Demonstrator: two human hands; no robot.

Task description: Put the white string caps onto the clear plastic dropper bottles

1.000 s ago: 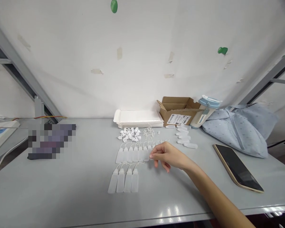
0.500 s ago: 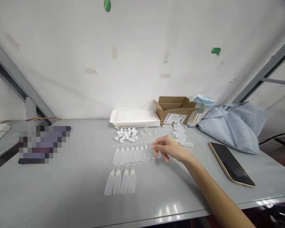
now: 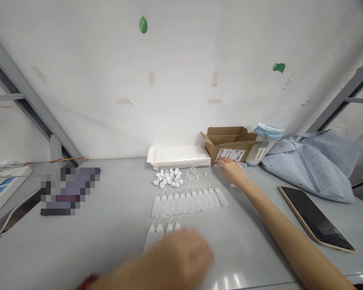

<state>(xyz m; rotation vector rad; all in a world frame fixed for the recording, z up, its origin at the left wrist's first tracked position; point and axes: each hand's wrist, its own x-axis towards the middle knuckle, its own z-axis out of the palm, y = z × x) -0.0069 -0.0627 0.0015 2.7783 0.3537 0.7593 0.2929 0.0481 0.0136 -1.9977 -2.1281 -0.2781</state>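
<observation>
My right hand (image 3: pixel 231 169) is stretched far out beside the cardboard box (image 3: pixel 230 141), fingers extended over the loose small bottles lying there, which it mostly hides. My left hand (image 3: pixel 181 257) is a blurred shape low in front, covering part of the near row of white squeeze bottles (image 3: pixel 161 231). A longer row of the same bottles (image 3: pixel 187 201) lies side by side in the middle of the grey table (image 3: pixel 109 225). Behind that row are a pile of white caps (image 3: pixel 168 177) and some white strings (image 3: pixel 194 173).
A stack of white trays (image 3: pixel 178 156) lies against the wall. A blue-lidded cup (image 3: pixel 264 143) and a light blue cloth bag (image 3: pixel 314 165) sit at the right, with a dark-screened tablet (image 3: pixel 316 219) in front. A dark blurred item (image 3: pixel 68 191) lies at the left.
My right hand left the end of the long bottle row, which now has more bottles, and moved back toward the box. My left hand has come into view at the bottom.
</observation>
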